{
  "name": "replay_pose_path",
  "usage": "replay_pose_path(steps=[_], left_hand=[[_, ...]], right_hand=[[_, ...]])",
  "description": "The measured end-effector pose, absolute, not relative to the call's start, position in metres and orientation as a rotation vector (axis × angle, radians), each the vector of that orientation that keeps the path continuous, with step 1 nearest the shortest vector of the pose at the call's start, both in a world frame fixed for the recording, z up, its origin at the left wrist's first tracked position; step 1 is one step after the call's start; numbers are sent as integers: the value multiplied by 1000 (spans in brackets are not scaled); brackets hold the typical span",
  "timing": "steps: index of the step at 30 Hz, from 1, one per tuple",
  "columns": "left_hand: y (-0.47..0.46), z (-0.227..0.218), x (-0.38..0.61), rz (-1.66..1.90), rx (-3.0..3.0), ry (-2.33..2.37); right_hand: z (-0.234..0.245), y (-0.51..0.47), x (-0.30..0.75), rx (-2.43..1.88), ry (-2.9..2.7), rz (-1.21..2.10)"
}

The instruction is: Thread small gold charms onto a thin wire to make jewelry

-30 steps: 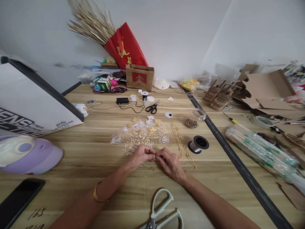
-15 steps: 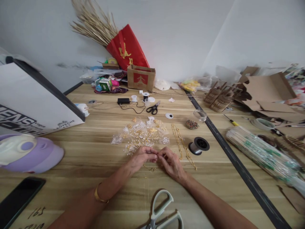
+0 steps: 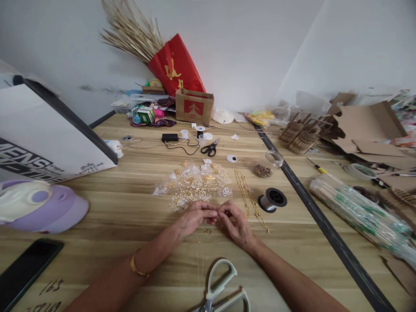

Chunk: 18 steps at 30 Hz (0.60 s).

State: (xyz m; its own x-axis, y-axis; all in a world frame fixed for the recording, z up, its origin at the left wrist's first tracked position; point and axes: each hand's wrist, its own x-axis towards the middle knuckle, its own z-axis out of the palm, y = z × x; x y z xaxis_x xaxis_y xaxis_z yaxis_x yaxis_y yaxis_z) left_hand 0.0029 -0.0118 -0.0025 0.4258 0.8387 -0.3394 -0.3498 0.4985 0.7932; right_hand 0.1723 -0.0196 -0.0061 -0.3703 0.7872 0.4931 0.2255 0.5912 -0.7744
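My left hand [image 3: 199, 215] and my right hand [image 3: 234, 222] meet fingertip to fingertip over the wooden table, both closed in a pinch. Whatever lies between the fingers is too small to make out. Just beyond my left hand spreads a pile of clear and gold beads [image 3: 191, 190] with small plastic bags. Below the hands a short gold chain [image 3: 208, 231] rests on the wood. To the right of my right hand lie long gold chains [image 3: 246, 190], and past them stands a spool of thin clear line [image 3: 271, 199].
Pale-handled scissors [image 3: 221, 281] lie at the front edge, black-handled scissors [image 3: 210, 148] farther back. A jar of brown beads [image 3: 264, 168] stands right of centre. At left are a phone [image 3: 30, 271], a purple-white appliance [image 3: 48, 208] and a large box [image 3: 48, 134]; wrapped sticks [image 3: 354, 212] lie right.
The hands stay pinched together with only slight finger movement. The whole view has shifted very slightly.
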Motion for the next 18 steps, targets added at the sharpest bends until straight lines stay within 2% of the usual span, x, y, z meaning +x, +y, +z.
replay_pose_path(steps=[18], left_hand=[[-10,-1,5,847,703,795]], right_hand=[[-7,-20,171,-832,-1863,703]])
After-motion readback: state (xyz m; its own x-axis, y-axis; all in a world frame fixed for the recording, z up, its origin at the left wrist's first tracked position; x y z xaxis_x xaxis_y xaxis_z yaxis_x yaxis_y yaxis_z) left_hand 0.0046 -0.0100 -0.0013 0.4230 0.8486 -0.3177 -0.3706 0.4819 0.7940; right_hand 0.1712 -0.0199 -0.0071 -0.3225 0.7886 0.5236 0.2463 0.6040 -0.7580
